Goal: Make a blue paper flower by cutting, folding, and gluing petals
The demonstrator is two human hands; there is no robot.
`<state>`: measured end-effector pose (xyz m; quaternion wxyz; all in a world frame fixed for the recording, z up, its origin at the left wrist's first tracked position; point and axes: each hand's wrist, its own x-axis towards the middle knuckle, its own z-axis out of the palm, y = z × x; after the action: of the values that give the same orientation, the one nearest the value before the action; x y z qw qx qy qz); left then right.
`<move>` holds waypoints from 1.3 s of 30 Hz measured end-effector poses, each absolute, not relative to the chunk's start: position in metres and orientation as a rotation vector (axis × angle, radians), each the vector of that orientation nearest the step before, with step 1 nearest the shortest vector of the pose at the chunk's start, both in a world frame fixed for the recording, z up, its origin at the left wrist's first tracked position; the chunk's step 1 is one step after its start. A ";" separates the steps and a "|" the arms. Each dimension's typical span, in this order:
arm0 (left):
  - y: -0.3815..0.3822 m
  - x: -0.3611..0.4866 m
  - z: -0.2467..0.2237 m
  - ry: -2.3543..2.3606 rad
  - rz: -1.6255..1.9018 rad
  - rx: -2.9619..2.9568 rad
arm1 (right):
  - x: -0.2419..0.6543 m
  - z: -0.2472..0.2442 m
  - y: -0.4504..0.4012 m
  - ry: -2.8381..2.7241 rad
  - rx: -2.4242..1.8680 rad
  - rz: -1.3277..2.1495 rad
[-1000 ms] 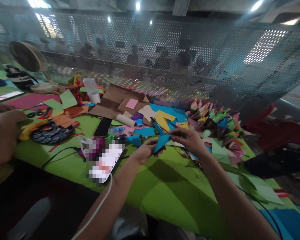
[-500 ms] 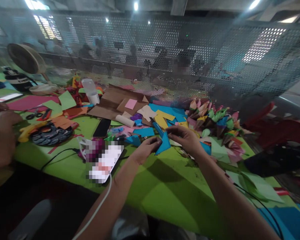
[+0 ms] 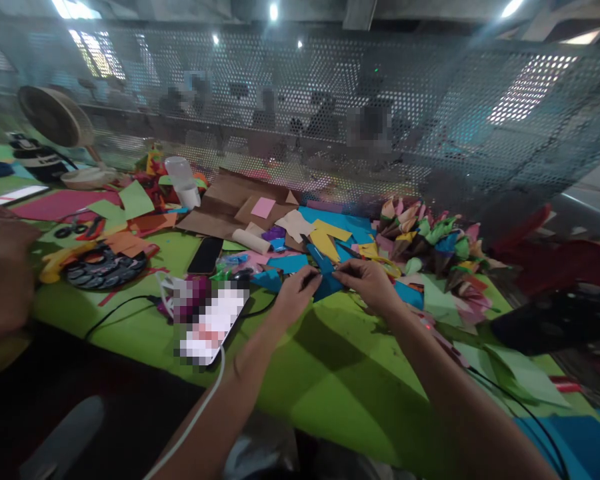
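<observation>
A folded piece of blue paper (image 3: 327,287) is held between my two hands, just above the green table (image 3: 330,380). My left hand (image 3: 298,291) pinches its left edge between thumb and fingers. On the other side, my right hand (image 3: 367,280) grips the right edge with thumb and forefinger. Behind the hands lie yellow paper strips (image 3: 330,235), blue scraps (image 3: 287,263) and a pair of yellow-handled scissors (image 3: 387,265), partly covered by my right hand.
Left of my arm lie a lit phone (image 3: 215,323) on a white cable and a dark phone (image 3: 205,255). Folded paper flowers (image 3: 435,237) stand at the right, near light green sheets (image 3: 525,377). Another person's arm (image 3: 7,280) rests at far left. A perforated screen (image 3: 300,120) rises behind.
The blue paper has turned from an upright, pointed shape to a flatter, wider one. My right hand has lowered slightly and moved right, level with my left.
</observation>
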<state>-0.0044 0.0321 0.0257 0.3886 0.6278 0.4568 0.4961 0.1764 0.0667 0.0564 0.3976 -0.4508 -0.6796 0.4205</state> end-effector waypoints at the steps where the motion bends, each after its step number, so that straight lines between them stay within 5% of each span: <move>1: 0.032 -0.004 0.026 1.167 1.262 1.603 | 0.177 0.055 0.067 -1.732 -1.139 1.045; 20: 0.039 -0.004 0.025 1.161 1.329 1.538 | 0.197 0.067 0.076 -1.829 -1.119 0.811; 28: 0.045 -0.010 0.023 1.149 1.470 1.333 | 0.266 0.069 0.114 -2.139 -1.827 0.110; 39: 0.046 -0.008 0.021 1.126 1.431 1.311 | 0.245 0.033 0.139 -2.244 -2.178 0.033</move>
<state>-0.0085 0.0461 0.0212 0.4341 0.5262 0.4523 0.5745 0.2453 0.1395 0.0325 0.0068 -0.6964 -0.7175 0.0105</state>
